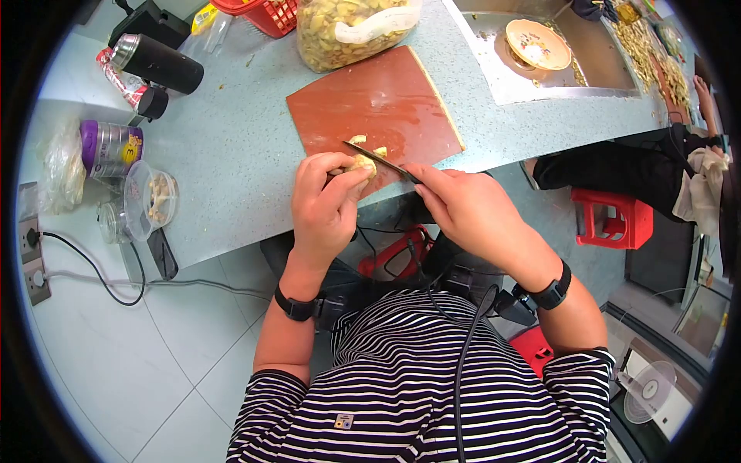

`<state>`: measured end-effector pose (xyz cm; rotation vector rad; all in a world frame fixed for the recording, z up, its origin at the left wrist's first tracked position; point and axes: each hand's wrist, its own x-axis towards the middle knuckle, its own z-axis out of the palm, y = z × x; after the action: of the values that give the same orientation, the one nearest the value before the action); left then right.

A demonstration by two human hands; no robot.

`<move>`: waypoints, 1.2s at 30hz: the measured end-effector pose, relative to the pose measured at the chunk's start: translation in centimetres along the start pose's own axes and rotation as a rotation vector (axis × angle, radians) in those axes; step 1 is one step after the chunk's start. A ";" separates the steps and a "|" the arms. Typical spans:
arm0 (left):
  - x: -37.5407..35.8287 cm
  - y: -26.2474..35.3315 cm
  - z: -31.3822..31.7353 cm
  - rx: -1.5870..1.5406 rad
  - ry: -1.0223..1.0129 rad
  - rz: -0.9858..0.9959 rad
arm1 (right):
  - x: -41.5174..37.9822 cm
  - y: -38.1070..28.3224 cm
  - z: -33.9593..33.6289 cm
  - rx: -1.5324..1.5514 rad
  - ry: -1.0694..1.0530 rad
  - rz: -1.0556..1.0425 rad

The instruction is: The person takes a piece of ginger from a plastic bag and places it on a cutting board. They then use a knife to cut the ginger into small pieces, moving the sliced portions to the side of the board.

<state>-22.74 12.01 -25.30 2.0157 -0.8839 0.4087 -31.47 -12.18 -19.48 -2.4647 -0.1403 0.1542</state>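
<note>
Pinched in the fingers of my left hand [323,199] is a small pale yellow piece of food [365,164], held over the front edge of a reddish-brown cutting board [370,96]. My right hand [467,208] is closed on the handle of a knife [384,161]. The dark blade points up and left and lies against the piece. Two small cut bits [357,140] rest on the board just beyond the blade. A large clear bag of yellowish slices [340,35] stands behind the board.
At the back right is a sink [602,58] with a peach-coloured bowl [538,44]. A black bottle [158,63], a tin [112,149] and a clear tub [151,201] stand left. Another person's dark-clothed leg [602,171] and a red stool [611,219] are at right.
</note>
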 end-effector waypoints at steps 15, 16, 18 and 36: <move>-0.1 0.3 0.7 0.055 0.020 0.016 | -1.5 0.1 0.7 0.132 0.130 -0.007; -0.1 0.3 0.7 0.058 0.024 0.014 | -1.6 0.1 0.8 0.133 0.123 -0.012; -0.2 0.3 0.7 0.061 0.028 0.014 | -1.9 0.0 1.1 0.134 0.118 -0.017; 0.0 0.3 0.6 0.046 0.017 -0.001 | -1.9 0.1 2.2 0.024 0.096 0.025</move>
<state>-23.00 11.40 -25.47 2.0517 -0.8704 0.4492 -33.63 -11.17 -21.14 -2.4454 -0.0665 0.0477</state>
